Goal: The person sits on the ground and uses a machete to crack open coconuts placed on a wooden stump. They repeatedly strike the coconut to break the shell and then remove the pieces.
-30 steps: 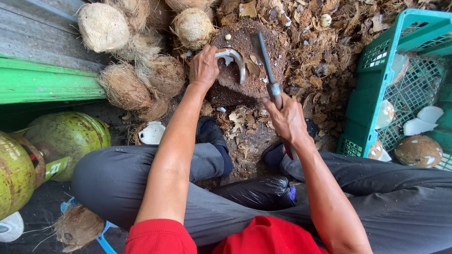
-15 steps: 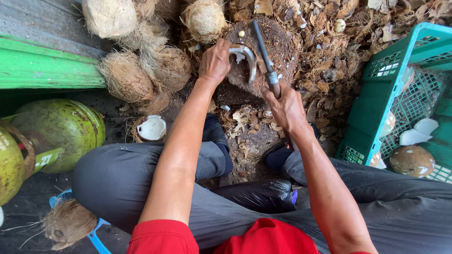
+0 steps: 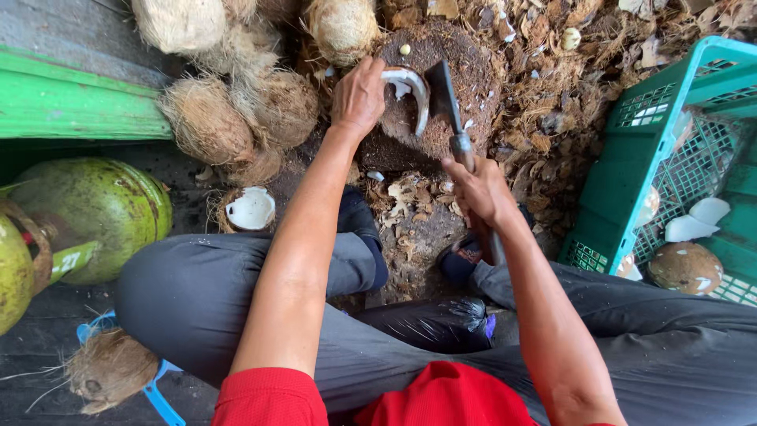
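Observation:
My left hand holds a curved piece of coconut shell with white flesh down on a round wooden chopping stump. My right hand grips the handle of a dark cleaver, whose blade rests against the coconut piece on the stump. I sit cross-legged in grey trousers, knees spread either side of the stump.
Several husked brown coconuts lie to the left of the stump. A broken shell half sits near my left knee. A green plastic crate with coconut pieces stands at right. Green gas cylinders stand at left. Husk scraps litter the ground.
The cleaver has come down from a raised tilt to rest against the coconut piece. My left hand keeps hold of the piece on the stump.

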